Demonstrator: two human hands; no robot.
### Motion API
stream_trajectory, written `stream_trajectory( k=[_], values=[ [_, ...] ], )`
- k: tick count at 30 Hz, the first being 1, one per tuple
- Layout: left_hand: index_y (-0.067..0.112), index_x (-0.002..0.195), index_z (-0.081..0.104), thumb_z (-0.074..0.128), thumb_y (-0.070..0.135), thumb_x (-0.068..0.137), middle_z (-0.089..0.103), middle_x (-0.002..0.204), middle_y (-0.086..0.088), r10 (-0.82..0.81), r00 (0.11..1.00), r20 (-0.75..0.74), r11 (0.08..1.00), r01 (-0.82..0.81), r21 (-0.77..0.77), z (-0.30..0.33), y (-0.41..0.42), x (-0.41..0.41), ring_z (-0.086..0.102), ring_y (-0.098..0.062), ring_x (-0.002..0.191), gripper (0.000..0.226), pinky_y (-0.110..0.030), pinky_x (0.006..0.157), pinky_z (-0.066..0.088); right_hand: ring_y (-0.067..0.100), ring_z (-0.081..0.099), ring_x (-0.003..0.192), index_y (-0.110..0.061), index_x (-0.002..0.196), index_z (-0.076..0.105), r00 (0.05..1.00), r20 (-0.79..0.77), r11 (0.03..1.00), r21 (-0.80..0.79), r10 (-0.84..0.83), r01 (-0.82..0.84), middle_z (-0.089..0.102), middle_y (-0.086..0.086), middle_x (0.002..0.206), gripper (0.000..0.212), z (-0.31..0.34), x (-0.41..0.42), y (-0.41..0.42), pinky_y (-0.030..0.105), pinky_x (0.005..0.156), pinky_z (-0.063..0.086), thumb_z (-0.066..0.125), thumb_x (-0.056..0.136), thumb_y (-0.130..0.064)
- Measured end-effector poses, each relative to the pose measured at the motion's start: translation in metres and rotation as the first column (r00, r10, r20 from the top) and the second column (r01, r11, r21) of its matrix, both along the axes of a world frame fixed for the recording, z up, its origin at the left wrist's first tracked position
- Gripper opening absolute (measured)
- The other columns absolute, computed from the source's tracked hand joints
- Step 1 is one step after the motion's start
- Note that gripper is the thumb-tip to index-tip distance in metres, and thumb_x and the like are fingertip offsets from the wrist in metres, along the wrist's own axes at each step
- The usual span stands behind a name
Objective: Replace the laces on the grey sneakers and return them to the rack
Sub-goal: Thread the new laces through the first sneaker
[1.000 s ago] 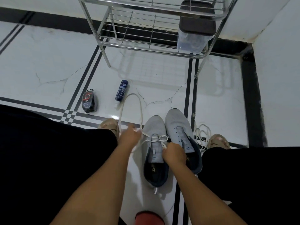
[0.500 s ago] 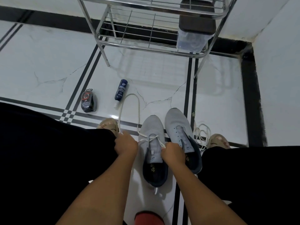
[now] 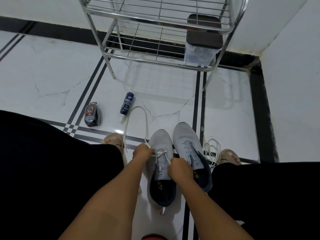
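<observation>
**Lacing under way on the left sneaker**

White tiled floor point(image 3: 52, 80) with black lines. A polish tin point(image 3: 92, 115) and bottle point(image 3: 127, 105) are lying on the left. The left hand point(image 3: 142, 152) is pinching the white lace point(image 3: 136, 118); the right hand point(image 3: 181, 169) is gripping its other end over the left sneaker point(image 3: 161, 144). The right sneaker point(image 3: 186, 135) is sitting just beside it, loose laces point(image 3: 211, 149) alongside. The rack point(image 3: 155, 23) is standing beyond.

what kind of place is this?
Likely a home entryway or room corner: tiled floor with black borders, a metal shoe rack by the wall, grey sneakers on the floor.
</observation>
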State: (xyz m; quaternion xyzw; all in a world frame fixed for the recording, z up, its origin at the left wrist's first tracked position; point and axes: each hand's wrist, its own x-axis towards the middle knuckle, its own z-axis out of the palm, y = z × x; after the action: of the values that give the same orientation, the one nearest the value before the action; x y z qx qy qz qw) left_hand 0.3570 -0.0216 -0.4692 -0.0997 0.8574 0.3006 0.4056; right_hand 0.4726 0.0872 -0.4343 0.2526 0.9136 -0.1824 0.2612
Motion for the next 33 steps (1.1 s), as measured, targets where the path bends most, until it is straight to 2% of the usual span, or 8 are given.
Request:
stream_trajectory(
  k=[3, 8, 12, 14, 16, 20, 26, 33],
  values=[
    [0.011, 0.074, 0.06, 0.058, 0.028, 0.092, 0.059, 0.086, -0.011, 0.061, 0.997, -0.056, 0.99, -0.054, 0.128, 0.013, 0.004, 0.002, 0.056, -0.026, 0.085, 0.025, -0.04, 0.085, 0.049, 0.027, 0.062, 0.099, -0.007, 0.107, 0.063, 1.0, 0.021, 1.0, -0.022, 0.002, -0.001, 0.064, 0.011, 0.11, 0.026, -0.002, -0.002, 0.003, 0.028, 0.071, 0.043, 0.047, 0.096, -0.024],
    [0.007, 0.097, 0.068, 0.047, 0.02, 0.099, 0.063, 0.091, -0.001, 0.231, 0.958, -0.17, 0.877, -0.129, 0.462, 0.075, 0.023, -0.01, 0.056, -0.011, 0.08, 0.025, -0.022, 0.068, 0.043, 0.028, 0.067, 0.084, -0.01, 0.086, 0.069, 0.943, 0.058, 0.914, -0.231, -0.328, 0.332, 0.07, 0.01, 0.089, 0.061, 0.007, -0.016, 0.015, 0.031, 0.07, 0.051, 0.045, 0.086, -0.065],
    [0.01, 0.096, 0.067, 0.046, 0.023, 0.1, 0.064, 0.08, 0.004, 0.124, 0.964, -0.237, 0.812, 0.039, 0.582, 0.127, 0.035, -0.028, 0.06, -0.007, 0.074, 0.025, -0.016, 0.07, 0.044, 0.02, 0.062, 0.069, -0.006, 0.089, 0.073, 0.512, 0.065, 0.342, -0.67, -0.857, 0.659, 0.067, 0.007, 0.078, 0.068, 0.046, -0.056, 0.033, 0.032, 0.057, 0.053, 0.034, 0.096, -0.06],
    [0.011, 0.096, 0.069, 0.047, 0.024, 0.099, 0.064, 0.075, 0.005, 0.016, 0.961, -0.275, 0.809, 0.149, 0.569, 0.141, 0.035, -0.033, 0.059, -0.006, 0.072, 0.025, -0.017, 0.073, 0.045, 0.016, 0.06, 0.086, -0.006, 0.1, 0.073, 0.467, 0.186, 0.099, -0.848, -0.864, 0.52, 0.066, 0.005, 0.092, 0.063, 0.071, -0.069, 0.041, 0.027, 0.068, 0.051, 0.037, 0.097, -0.059],
    [0.01, 0.092, 0.07, 0.051, 0.024, 0.098, 0.064, 0.074, 0.003, -0.071, 0.957, -0.281, 0.8, 0.223, 0.557, 0.149, 0.034, -0.032, 0.058, -0.008, 0.072, 0.024, -0.021, 0.076, 0.045, 0.015, 0.059, 0.099, -0.014, 0.098, 0.072, 0.526, 0.225, 0.0, -0.919, -0.82, 0.393, 0.067, 0.001, 0.1, 0.047, 0.091, -0.075, 0.044, 0.03, 0.086, 0.049, 0.051, 0.093, -0.055],
    [0.009, 0.087, 0.07, 0.053, 0.023, 0.097, 0.063, 0.066, 0.007, -0.104, 0.96, -0.261, 0.819, 0.231, 0.525, 0.151, 0.028, -0.025, 0.056, -0.005, 0.064, 0.024, -0.02, 0.069, 0.044, 0.012, 0.059, 0.088, -0.016, 0.092, 0.068, 0.514, 0.244, -0.081, -0.944, -0.823, 0.319, 0.064, -0.002, 0.087, 0.014, 0.103, -0.078, 0.045, 0.027, 0.079, 0.047, 0.064, 0.092, -0.029],
    [0.014, 0.082, 0.066, 0.051, 0.023, 0.098, 0.06, 0.069, 0.003, -0.138, 0.959, -0.247, 0.929, 0.212, 0.304, 0.138, 0.011, -0.024, 0.054, -0.011, 0.066, 0.024, -0.021, 0.055, 0.037, 0.006, 0.054, 0.076, -0.015, 0.089, 0.068, 0.264, 0.254, -0.172, -0.939, -0.93, 0.299, 0.059, -0.003, 0.086, 0.01, 0.113, -0.068, 0.062, 0.02, 0.069, 0.047, 0.063, 0.093, -0.023],
    [0.004, 0.102, 0.07, 0.051, 0.022, 0.096, 0.069, 0.105, -0.01, -0.08, 0.984, -0.162, 0.996, 0.074, -0.043, 0.088, -0.025, -0.027, 0.063, -0.026, 0.097, 0.026, -0.033, 0.088, 0.047, 0.006, 0.054, 0.07, -0.01, 0.103, 0.069, 0.05, 0.141, -0.123, -0.955, -0.989, 0.269, 0.062, -0.002, 0.082, 0.015, 0.123, -0.054, 0.087, 0.02, 0.07, 0.049, 0.069, 0.088, -0.016]
  ],
)
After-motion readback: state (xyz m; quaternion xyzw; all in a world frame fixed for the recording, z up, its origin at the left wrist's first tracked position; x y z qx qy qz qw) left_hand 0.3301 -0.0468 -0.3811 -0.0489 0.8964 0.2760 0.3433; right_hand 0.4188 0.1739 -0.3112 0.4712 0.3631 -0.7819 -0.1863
